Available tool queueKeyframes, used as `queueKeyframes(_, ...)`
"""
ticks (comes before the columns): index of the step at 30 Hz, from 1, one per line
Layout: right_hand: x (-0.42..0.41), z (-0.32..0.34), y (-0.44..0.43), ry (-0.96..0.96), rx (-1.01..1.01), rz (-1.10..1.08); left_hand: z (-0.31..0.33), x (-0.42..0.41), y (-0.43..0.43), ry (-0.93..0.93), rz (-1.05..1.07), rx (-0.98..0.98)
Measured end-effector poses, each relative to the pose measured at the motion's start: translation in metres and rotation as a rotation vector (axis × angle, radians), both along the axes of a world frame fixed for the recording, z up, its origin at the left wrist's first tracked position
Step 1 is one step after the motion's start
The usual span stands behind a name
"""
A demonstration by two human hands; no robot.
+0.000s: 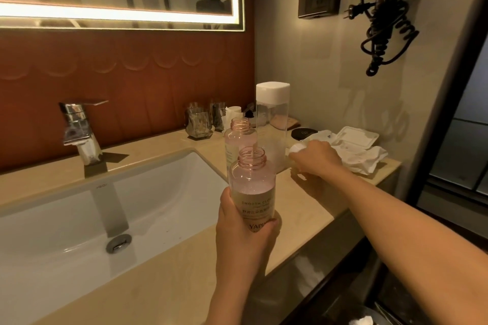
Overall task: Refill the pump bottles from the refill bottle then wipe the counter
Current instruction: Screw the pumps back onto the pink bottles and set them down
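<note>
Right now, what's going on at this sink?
A person is refilling toiletry bottles. Their left hand grips an uncapped pink bottle, partly full, at the counter. A second open pink bottle stands behind it, beside a tall clear bottle with a white cap. The right hand reaches to something white; I cannot tell what.

Bare forearms run to the frame edge — left hand [245, 232], right hand [317, 157].

Bare tabletop [298, 206] right of centre looks open to me for a pass. Behind it, a tall capped bottle [272, 119], an uncapped pink bottle [239, 137] and crumpled tissue [361, 158] block the back.
</note>
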State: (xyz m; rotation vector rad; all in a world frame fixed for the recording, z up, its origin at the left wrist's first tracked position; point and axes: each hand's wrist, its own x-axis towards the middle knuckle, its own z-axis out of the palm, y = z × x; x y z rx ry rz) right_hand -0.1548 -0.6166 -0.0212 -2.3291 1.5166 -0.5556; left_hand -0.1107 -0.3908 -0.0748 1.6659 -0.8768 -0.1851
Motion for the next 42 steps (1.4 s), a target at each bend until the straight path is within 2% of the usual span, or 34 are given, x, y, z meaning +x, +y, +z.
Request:
queueKeyframes(5,-0.030,0.022,-0.003,-0.381,0.043,-0.034,-0.002,0.002,0.000,-0.008,0.004,-0.010)
queueKeyframes(10,-0.062,0.037,0.009,-0.692,0.090,0.173,-0.004,0.004,-0.002,0.000,-0.002,-0.026)
queueKeyframes(18,-0.093,0.053,0.037,-0.495,-0.173,0.424,-0.004,0.003,0.000,-0.005,-0.023,-0.053)
queueKeyframes(23,-0.098,0.077,0.044,-0.237,-0.540,0.508,-0.006,0.005,0.000,-0.016,-0.016,-0.064)
queueKeyframes(30,-0.093,0.102,0.047,-0.040,-0.914,0.542,-0.007,0.006,0.000,-0.020,-0.023,-0.061)
queueKeyframes(35,-0.082,0.112,0.052,0.013,-1.090,0.568,-0.006,0.005,0.000,-0.015,-0.029,-0.053)
queueKeyframes(42,-0.055,0.133,0.078,0.045,-1.434,0.670,-0.006,0.006,0.000,-0.028,-0.018,-0.042)
